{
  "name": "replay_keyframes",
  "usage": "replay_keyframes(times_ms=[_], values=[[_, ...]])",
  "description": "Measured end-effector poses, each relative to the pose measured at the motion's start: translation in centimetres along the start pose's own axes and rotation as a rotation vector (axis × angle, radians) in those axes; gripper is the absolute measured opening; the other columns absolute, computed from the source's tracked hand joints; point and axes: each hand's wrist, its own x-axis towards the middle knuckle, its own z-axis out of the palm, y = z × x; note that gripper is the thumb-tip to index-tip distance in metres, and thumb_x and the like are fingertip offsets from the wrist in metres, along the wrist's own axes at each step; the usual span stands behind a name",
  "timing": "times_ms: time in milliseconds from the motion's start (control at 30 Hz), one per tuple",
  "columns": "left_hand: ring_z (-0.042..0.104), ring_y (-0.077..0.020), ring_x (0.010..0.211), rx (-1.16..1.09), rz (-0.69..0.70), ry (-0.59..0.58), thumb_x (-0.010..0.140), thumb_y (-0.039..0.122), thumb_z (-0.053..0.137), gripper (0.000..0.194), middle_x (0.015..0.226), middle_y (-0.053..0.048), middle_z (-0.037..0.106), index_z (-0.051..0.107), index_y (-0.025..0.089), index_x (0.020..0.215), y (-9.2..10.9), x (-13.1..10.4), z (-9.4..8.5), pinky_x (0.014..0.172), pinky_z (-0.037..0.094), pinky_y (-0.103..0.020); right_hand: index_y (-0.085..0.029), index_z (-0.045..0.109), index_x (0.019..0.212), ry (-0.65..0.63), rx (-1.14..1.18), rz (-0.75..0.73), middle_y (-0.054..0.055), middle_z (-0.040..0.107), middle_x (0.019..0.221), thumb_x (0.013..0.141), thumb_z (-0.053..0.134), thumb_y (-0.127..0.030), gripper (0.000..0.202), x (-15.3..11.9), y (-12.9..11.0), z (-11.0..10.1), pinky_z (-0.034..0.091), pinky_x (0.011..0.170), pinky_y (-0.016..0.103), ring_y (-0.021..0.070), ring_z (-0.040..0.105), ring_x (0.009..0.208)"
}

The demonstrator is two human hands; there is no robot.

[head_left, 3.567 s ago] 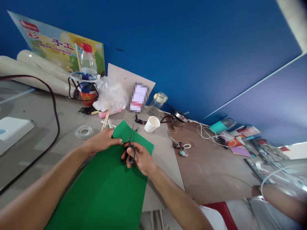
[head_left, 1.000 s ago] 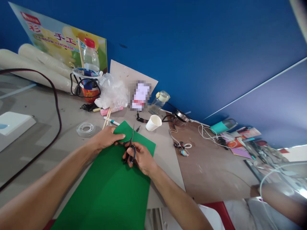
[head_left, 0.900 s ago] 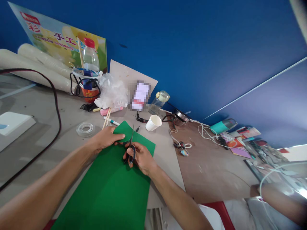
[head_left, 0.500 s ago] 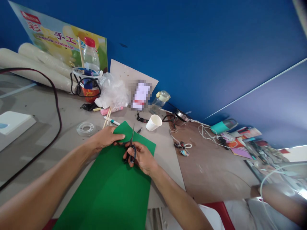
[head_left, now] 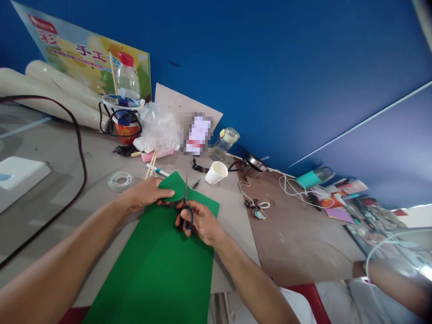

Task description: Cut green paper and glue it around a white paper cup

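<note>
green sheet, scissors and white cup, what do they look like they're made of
The green sheet looks like matte card, or perhaps thin foam: flat even colour, straight edges, no visible weave. The scissors seem to have metal blades, thin and greyish, and smooth dark handles with a slight sheen, probably plastic. The white cup looks like paper, dull and thin-walled, though plastic is possible.

Count, landmark green sheet: one sheet. At it you have two hands, your left hand and your right hand, plus one pair of scissors. Beyond its far end you tally one white paper cup, one lidded jar, two loose pale sticks. Off to its left: one clear ring, one white box, two white rolls, one red-capped bottle. Off right: one teal container.
</note>
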Motion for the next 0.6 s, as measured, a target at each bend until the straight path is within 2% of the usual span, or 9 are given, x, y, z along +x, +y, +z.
replay_keyframes(times_ms=[100, 200, 367, 600], values=[[0.047, -0.0102, 0.046, -0.013, -0.012, -0.017, 0.065, 0.036, 0.069, 0.022, 0.051, 0.001, 0.059, 0.061, 0.017, 0.060, -0.26, 0.10, -0.28, 0.046, 0.035, -0.022, -0.016, 0.057, 0.094, -0.008, -0.005, -0.005, -0.002, 0.066, 0.062, 0.065, 0.075, -0.053, 0.050, -0.13, -0.04, -0.09, 0.033, 0.036, 0.018, 0.0060, 0.048, 0.036], [0.051, -0.0121, 0.049, -0.078, -0.037, -0.025, 0.067, 0.040, 0.070, 0.024, 0.057, 0.000, 0.062, 0.066, 0.017, 0.071, -0.33, -0.05, -0.26, 0.046, 0.038, -0.022, -0.016, 0.056, 0.093, 0.002, 0.020, -0.014, -0.002, 0.065, 0.062, 0.065, 0.076, -0.053, 0.050, -0.11, 0.02, -0.03, 0.033, 0.036, 0.018, 0.0065, 0.049, 0.037], [0.063, -0.0192, 0.067, -0.281, -0.021, -0.106, 0.071, 0.045, 0.068, 0.030, 0.076, -0.006, 0.072, 0.070, 0.016, 0.079, -0.08, -0.45, 0.27, 0.061, 0.051, -0.029, -0.016, 0.055, 0.092, -0.015, 0.033, -0.032, -0.001, 0.065, 0.063, 0.066, 0.075, -0.051, 0.048, -0.08, 0.08, 0.04, 0.033, 0.038, 0.018, 0.0066, 0.050, 0.038], [0.065, -0.0198, 0.067, -0.225, -0.034, -0.026, 0.067, 0.035, 0.070, 0.022, 0.074, -0.004, 0.072, 0.071, 0.017, 0.080, -0.17, -0.03, 0.29, 0.066, 0.052, -0.030, -0.016, 0.056, 0.093, -0.039, 0.037, 0.013, -0.001, 0.067, 0.064, 0.064, 0.077, -0.052, 0.050, -0.03, 0.07, -0.11, 0.037, 0.037, 0.019, 0.0072, 0.051, 0.039]])
